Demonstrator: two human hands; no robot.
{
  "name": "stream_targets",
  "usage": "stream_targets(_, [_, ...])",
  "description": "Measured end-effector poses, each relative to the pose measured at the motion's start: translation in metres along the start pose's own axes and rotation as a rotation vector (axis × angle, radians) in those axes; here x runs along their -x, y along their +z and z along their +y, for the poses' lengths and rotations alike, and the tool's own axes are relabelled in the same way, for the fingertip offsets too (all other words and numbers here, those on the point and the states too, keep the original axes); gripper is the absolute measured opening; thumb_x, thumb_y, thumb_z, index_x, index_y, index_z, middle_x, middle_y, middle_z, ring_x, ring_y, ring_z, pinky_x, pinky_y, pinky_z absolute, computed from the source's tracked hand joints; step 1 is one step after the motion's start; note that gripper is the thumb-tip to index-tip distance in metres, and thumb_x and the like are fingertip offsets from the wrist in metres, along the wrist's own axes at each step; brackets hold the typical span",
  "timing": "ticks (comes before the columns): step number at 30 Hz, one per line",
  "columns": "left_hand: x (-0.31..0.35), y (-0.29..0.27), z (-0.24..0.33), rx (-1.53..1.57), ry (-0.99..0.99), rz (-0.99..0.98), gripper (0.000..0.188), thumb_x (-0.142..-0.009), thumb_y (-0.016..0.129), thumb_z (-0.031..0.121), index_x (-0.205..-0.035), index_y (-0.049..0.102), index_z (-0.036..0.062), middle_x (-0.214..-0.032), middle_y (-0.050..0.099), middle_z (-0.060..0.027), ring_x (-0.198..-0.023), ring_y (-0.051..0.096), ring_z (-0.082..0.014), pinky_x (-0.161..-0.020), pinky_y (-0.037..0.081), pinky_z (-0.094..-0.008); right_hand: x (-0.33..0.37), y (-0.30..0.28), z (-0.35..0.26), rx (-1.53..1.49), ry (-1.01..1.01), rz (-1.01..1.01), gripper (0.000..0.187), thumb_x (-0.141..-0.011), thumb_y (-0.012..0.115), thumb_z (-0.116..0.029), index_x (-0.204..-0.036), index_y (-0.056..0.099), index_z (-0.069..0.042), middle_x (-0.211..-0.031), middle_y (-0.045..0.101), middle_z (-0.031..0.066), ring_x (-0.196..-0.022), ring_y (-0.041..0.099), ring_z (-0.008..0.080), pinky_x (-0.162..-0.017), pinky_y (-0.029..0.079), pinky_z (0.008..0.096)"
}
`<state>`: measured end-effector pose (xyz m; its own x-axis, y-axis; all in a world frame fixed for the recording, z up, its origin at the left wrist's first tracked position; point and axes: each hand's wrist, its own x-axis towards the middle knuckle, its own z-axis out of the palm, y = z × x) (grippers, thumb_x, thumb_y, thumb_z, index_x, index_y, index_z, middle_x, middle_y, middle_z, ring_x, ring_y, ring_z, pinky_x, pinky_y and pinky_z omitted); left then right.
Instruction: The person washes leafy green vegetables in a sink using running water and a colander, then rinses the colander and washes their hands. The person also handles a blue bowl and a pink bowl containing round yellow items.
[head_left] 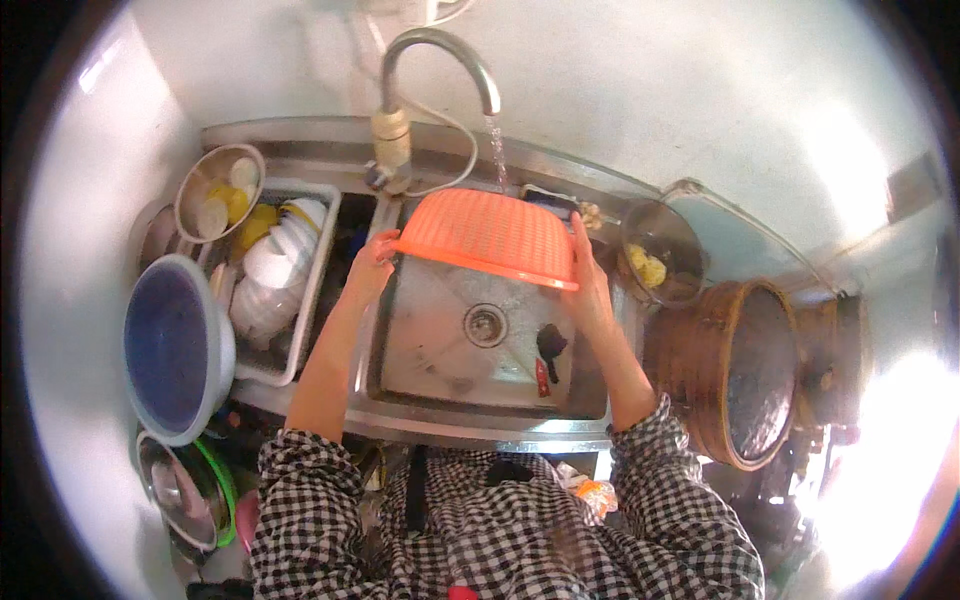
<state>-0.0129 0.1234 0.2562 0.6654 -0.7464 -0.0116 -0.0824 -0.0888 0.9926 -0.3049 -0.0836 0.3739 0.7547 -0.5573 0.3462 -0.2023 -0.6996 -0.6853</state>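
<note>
An orange plastic colander (pixel 490 232) is held tilted over the far part of the metal sink (pixel 430 340), its outer wall facing up and away. My left hand (pixel 376 252) grips its rim on the left, and my right hand (pixel 590 262) grips it on the right. Water runs from the curved faucet (pixel 440 38) behind the colander and falls toward its far side. The inside of the colander is hidden. In the sink, a drain (pixel 486 325) shows below it, with a small dark object (pixel 551 342) and a red scrap (pixel 542 378) to its right.
Left of the sink stands a white dish rack (pixel 305 330) with bowls, beside a blue basin (pixel 170 345) and a metal bowl (pixel 252 160). Right are a pot (pixel 690 235) with a yellow thing and bamboo steamers (pixel 700 350). A pot lid (pixel 180 490) leans lower left.
</note>
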Motion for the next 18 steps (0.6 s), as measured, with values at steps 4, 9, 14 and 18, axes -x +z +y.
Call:
stream_targets(4, [0.051,-0.020,-0.015,0.233,-0.276,0.201,0.043,-0.085,0.050,-0.003,-0.125,0.054,0.0113,-0.110,0.058,-0.0017,-0.097,0.055,-0.0141,-0.075,0.050,-0.0306,0.032,0.056,-0.017,0.091,0.037,0.128,0.080,-0.084,0.067,-0.009,-0.151,0.023,-0.011,-0.140,0.046,0.0220,-0.124,0.052,0.0350,-0.096,0.048,0.0400])
stream_targets(9, [0.110,-0.007,-0.011,-0.217,0.005,0.408,0.040,-0.085,0.058,0.004,-0.124,0.050,0.0034,-0.109,0.061,-0.0110,-0.101,0.060,-0.0216,-0.090,0.047,-0.0341,0.043,0.086,-0.016,-0.020,0.229,-0.137,0.078,-0.084,0.062,-0.001,-0.152,0.025,-0.012,-0.149,0.038,0.0145,-0.128,0.048,0.0267,-0.104,0.040,0.0372])
stream_targets(14, [0.125,-0.008,-0.006,-0.127,-0.075,0.518,0.043,-0.086,0.052,0.000,-0.129,0.046,0.0021,-0.113,0.060,-0.0150,-0.104,0.059,-0.0242,-0.090,0.048,-0.0346,0.043,0.096,-0.018,-0.218,0.007,0.113,0.077,-0.084,0.059,0.005,-0.151,0.024,-0.011,-0.151,0.035,0.0148,-0.132,0.043,0.0272,-0.109,0.034,0.0385])
stream_targets(18, [0.129,-0.013,-0.011,-0.099,-0.052,0.571,0.044,-0.086,0.053,-0.001,-0.129,0.044,0.0011,-0.113,0.058,-0.0148,-0.104,0.058,-0.0239,-0.090,0.047,-0.0354,0.026,0.095,-0.027,0.108,-0.125,-0.018,0.072,-0.088,0.059,-0.001,-0.150,0.024,-0.009,-0.151,0.032,0.0167,-0.136,0.039,0.0301,-0.109,0.037,0.0382])
